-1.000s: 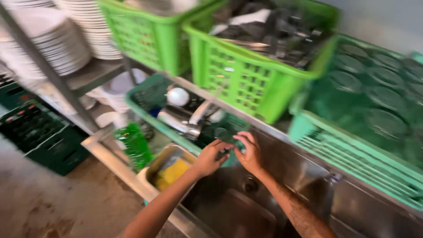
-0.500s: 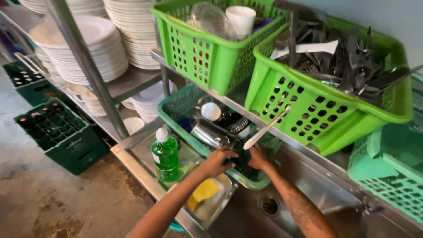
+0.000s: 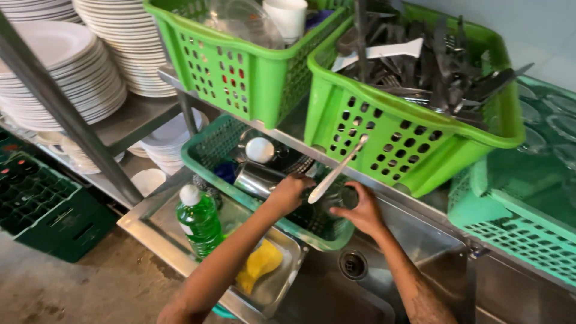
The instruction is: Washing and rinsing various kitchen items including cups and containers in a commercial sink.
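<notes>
While both hands reach into the low teal basket (image 3: 207,157) over the sink (image 3: 336,300), the thing between them is a long pale utensil (image 3: 337,170). Its long axis runs on a slant, from its low end by the left hand (image 3: 290,191) up and to the right toward the green cutlery basket (image 3: 384,138). The left hand is nearer that low end, curled loosely just beside it; whether its fingers pinch the handle I cannot tell. The right hand (image 3: 360,210) sits just right of the low end, closed around a dark round object (image 3: 345,195) at the basket's rim. A steel cup (image 3: 255,179) lies on its side just left of the left hand.
</notes>
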